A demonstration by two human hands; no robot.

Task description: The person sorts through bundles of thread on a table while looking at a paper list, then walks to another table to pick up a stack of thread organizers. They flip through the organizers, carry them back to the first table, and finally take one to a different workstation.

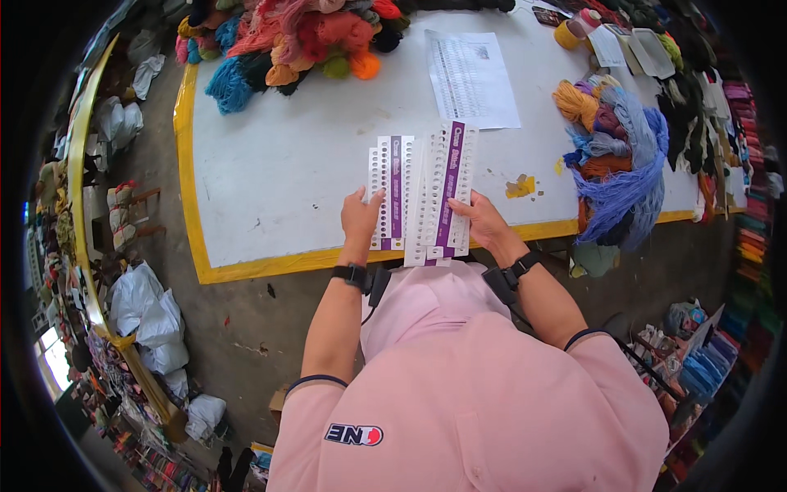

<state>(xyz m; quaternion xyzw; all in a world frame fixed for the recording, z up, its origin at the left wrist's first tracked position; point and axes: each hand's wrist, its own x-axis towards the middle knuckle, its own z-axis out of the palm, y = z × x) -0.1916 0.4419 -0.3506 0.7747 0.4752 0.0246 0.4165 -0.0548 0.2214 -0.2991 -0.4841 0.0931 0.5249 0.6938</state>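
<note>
Head view: the left hand lies fingers spread, flat on the smaller punched card, pinning it to the worktop. The right hand, open too, presses the edge of the larger card stack beside it, squaring both at the near edge. Yarn lies well right, clear of the cards.

A white work table edged in yellow tape carries two white punched cards with purple stripes, a printed sheet, a heap of orange, red and blue yarn and a blue-and-brown yarn bundle.
</note>
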